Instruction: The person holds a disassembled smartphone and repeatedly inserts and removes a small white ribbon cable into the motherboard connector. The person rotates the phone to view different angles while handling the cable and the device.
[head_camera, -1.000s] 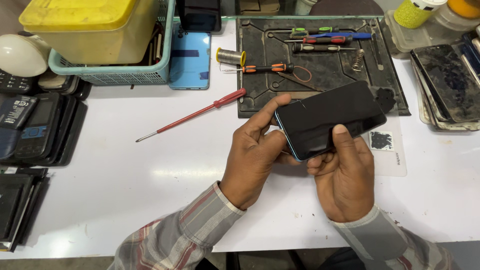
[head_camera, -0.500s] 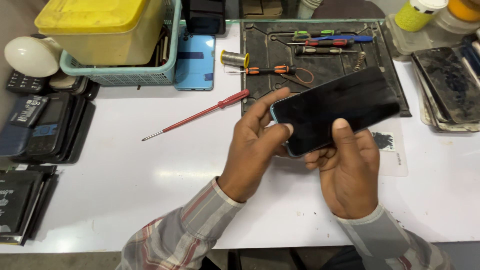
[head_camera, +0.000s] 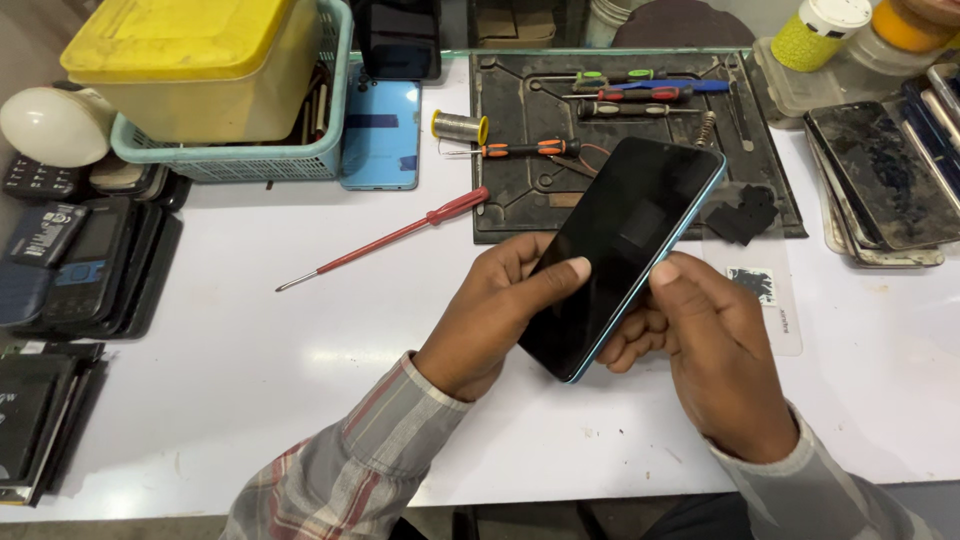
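Observation:
A black smartphone with a light blue edge is held over the white table, screen up and dark, its top end pointing to the far right. My left hand grips its near left side, thumb lying on the glass. My right hand supports the lower right edge, thumb pressed against the blue rim. Both sleeves are plaid.
A red screwdriver lies left of the hands. Behind is a dark work mat with several small tools and a solder spool. A blue basket holds a yellow box. Old phones stack at left, screens at right.
The phone has turned from lying nearly crosswise to standing more lengthwise, its far end swung away. Both hands shifted slightly with it and keep their grip.

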